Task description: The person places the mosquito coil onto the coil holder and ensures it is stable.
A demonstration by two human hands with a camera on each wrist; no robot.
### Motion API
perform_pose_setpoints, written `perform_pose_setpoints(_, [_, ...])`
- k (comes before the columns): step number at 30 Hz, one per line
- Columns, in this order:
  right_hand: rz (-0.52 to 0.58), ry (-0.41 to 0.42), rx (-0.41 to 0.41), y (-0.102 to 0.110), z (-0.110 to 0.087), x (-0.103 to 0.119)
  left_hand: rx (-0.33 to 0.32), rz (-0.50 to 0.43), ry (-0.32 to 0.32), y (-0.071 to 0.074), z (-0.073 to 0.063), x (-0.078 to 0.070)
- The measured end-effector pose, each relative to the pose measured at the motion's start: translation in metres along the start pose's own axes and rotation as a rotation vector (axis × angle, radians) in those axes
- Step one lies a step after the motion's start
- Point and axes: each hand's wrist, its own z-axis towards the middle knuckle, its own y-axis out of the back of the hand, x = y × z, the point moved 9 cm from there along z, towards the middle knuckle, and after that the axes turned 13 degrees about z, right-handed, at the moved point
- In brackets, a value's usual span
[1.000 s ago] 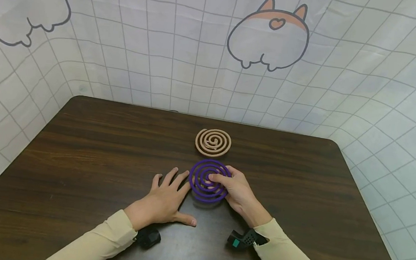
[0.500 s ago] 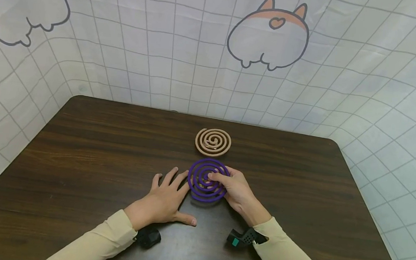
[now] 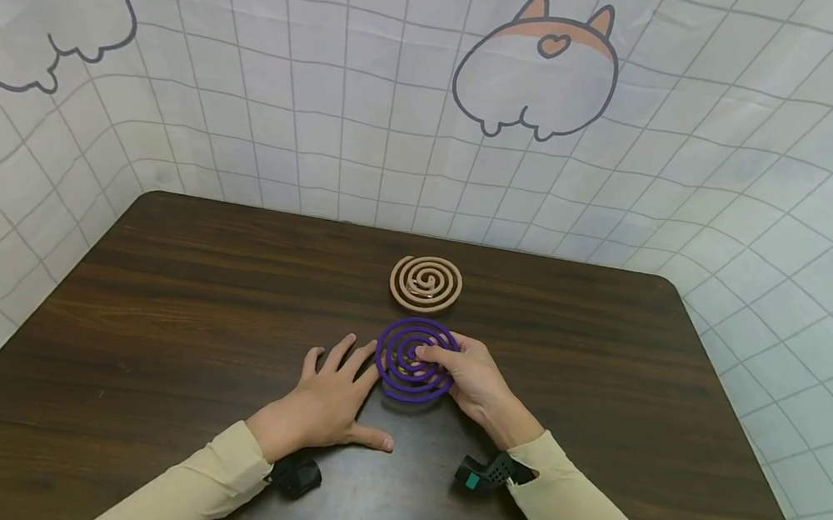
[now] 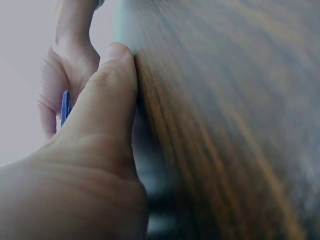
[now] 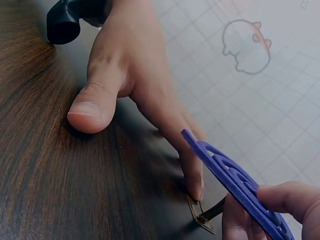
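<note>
My right hand [image 3: 483, 388] pinches a purple mosquito coil [image 5: 225, 177], thumb on its upper face near the centre and fingers beneath. The coil is raised over the table and tilted in the right wrist view. Under it a small brass-coloured metal coil stand [image 5: 201, 219] rests on the tabletop, its upper end hidden behind the coil and fingers. My left hand [image 3: 327, 402] lies spread on the table, with one straight fingertip right at the stand's base. In the left wrist view, my left thumb [image 4: 102, 92] hides most of the purple coil, leaving a blue sliver.
Behind the purple one, a tan mosquito coil [image 3: 427, 263] lies flat on the dark wooden table [image 3: 232, 292], with a shiny metal piece at its middle. A white checked cloth [image 3: 289, 97] with animal drawings hangs along the table's back and sides.
The purple coil has shifted very slightly to the left in my right hand's pinch. My left hand stays in place on the table.
</note>
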Motion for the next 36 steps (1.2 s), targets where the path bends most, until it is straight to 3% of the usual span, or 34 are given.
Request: perform_pose_setpoints(36, [-0.069, 0.016, 0.017, -0.0017, 0.0057, -0.0015, -0.016, 0.023, -0.001, 0.004, -0.0022, -0.0011])
